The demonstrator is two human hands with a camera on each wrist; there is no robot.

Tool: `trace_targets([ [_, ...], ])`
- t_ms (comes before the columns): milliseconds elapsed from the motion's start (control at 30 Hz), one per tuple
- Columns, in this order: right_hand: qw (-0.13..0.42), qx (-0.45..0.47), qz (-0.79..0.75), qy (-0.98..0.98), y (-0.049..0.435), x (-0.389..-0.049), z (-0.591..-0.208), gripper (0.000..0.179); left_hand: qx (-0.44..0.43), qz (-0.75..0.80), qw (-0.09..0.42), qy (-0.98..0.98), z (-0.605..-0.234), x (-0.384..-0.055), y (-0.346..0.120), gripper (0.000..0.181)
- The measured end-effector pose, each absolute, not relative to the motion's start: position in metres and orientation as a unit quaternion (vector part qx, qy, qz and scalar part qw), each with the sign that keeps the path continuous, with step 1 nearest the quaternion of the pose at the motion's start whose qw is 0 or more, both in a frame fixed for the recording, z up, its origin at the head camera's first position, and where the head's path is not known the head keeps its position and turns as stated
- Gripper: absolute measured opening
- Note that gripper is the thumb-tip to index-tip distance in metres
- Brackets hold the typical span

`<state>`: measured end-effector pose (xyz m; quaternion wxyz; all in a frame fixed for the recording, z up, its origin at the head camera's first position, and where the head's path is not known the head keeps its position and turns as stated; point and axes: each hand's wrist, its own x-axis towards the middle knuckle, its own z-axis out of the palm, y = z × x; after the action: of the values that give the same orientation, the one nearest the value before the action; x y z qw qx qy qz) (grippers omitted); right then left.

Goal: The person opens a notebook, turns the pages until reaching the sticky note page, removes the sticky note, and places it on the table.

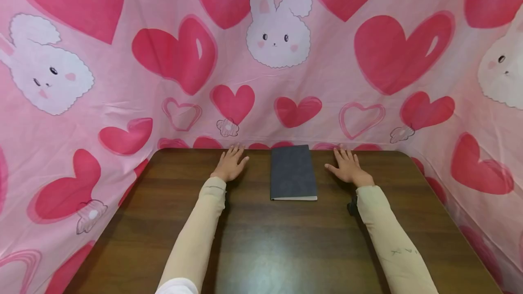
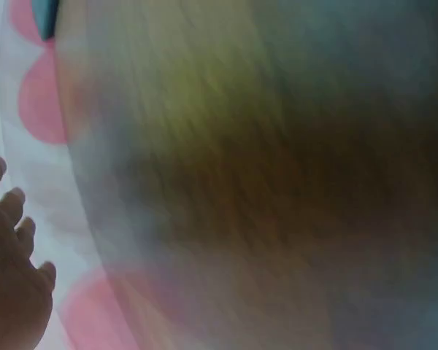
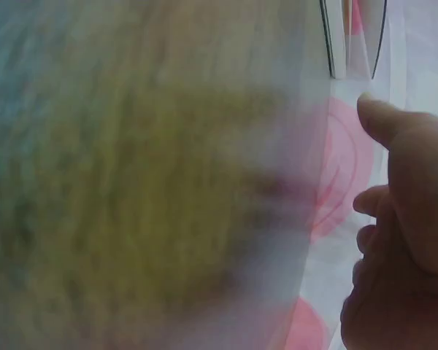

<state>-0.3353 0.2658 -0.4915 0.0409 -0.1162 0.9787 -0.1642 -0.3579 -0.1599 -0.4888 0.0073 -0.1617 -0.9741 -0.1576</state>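
Note:
A dark grey-blue notebook point(image 1: 292, 172) lies closed on the wooden table point(image 1: 261, 244) near its far edge, its pale page edges facing the person. To its left, my left hand point(image 1: 230, 163) rests with spread fingers near the back edge, apart from the notebook. On the other side my right hand point(image 1: 347, 167) lies in the same way, fingers spread and thumb toward the notebook. Both hands hold nothing. In the left wrist view the left hand point(image 2: 14, 270) shows at the left border; the right hand point(image 3: 409, 211) appears at the right border of the right wrist view.
A pink cloth point(image 1: 282, 76) printed with hearts and rabbits hangs behind the table and along both sides. A dark band point(image 1: 352, 207) sits at the right wrist. Both forearms in pale sleeves reach across the tabletop.

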Motion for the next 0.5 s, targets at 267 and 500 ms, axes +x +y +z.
trace_targets([
  [267,0.060,-0.169,-0.237,0.955,0.255,-0.337,-0.482,0.082,-0.238,-0.163,0.003,-0.958,-0.475,-0.352,-0.113,0.063],
  [500,0.077,-0.213,-0.255,0.940,0.238,-0.334,-0.464,0.077,-0.284,-0.158,-0.027,-0.945,-0.474,-0.342,-0.061,0.065],
])
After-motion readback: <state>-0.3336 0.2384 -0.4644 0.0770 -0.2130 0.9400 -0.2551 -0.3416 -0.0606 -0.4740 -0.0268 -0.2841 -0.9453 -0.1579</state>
